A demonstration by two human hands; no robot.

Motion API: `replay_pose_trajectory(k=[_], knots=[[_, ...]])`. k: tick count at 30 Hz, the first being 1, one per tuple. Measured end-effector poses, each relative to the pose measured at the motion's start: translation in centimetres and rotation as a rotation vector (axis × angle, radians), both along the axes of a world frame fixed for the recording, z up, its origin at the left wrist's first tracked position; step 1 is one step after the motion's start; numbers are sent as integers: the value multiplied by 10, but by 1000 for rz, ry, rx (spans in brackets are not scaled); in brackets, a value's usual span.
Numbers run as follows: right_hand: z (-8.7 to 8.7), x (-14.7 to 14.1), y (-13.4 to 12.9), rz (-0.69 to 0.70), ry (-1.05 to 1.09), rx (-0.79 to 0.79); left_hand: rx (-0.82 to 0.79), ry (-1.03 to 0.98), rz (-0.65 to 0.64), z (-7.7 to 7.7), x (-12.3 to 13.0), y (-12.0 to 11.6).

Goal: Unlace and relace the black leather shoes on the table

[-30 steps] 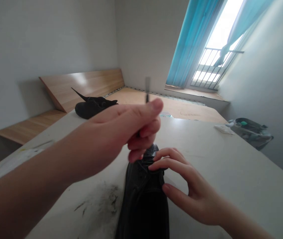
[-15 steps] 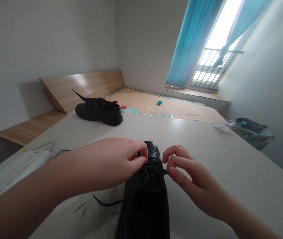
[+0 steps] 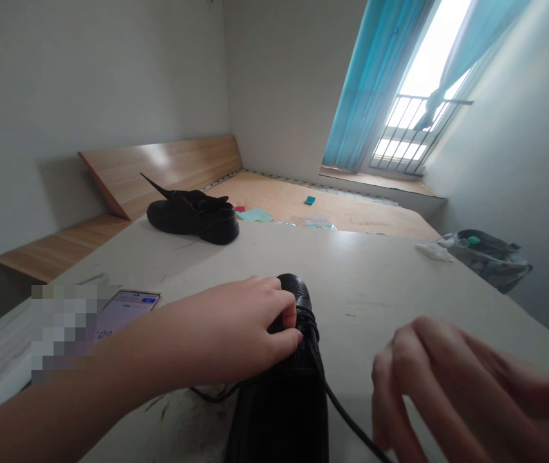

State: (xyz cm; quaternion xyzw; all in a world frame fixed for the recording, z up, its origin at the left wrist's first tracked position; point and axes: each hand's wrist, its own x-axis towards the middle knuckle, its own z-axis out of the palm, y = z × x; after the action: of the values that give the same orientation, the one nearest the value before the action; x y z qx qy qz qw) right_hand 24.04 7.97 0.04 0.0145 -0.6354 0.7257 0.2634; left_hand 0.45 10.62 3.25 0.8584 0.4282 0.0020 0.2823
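Left forearm: bare, entering from the lower left and slanting up toward the centre.
Left wrist: nearly in line with the forearm.
Left hand: bare, back turned upward, fingers curled.
Left thumb: reaching right, beneath the index finger.
Left index finger: hooked down toward the thumb, the 2 tips close together; contact cannot be told.
Right hand: bare, at the lower right, well apart from the left hand, softly blurred.
Right fingers: bent at the knuckles, pointing down and left; whether they grip cannot be told.
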Motion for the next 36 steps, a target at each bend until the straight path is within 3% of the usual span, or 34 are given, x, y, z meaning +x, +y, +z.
replay_pose_trajectory(k=[2, 5, 8, 10, 12, 15, 18, 21, 24, 26, 28, 32, 36], knots=[[-2, -1, -2, -32, -146, -33, -29, -25, 3, 1, 1, -2], [-12, -5, -1, -431, -370, -9, -108, -85, 27, 2, 0, -3], [-24, -13, 3, -804, -612, 179, -193, -228, 65, 6, -3, -1], [-29, -17, 5, -844, -672, 236, -178, -384, 89, 11, -4, 1], [-31, -19, 6, -797, -673, 197, -85, -511, 126, 16, -3, 0], [-32, -19, 5, -757, -671, 152, 155, -572, 186, 24, 0, -5], [-34, -20, 3, -758, -671, 187, 412, -552, 161, 28, 0, -13], [-34, -22, 2, -871, -719, 486, 430, -450, 88, 30, -3, -16], [-29, -25, 5, -1036, -800, 1162, 251, -300, 82, 28, -5, -11], [-22, -26, 7, -1045, -810, 1591, 190, -215, 91, 25, -5, -6], [-14, -26, 10, -1000, -798, 1844, 164, -140, 67, 21, -4, -2], [-3, -26, 17, -961, -738, 2045, 170, 9, 76, 12, -7, 1], [1, -32, 28, -972, -748, 1928, 232, 46, 72, 1, -5, 3]])
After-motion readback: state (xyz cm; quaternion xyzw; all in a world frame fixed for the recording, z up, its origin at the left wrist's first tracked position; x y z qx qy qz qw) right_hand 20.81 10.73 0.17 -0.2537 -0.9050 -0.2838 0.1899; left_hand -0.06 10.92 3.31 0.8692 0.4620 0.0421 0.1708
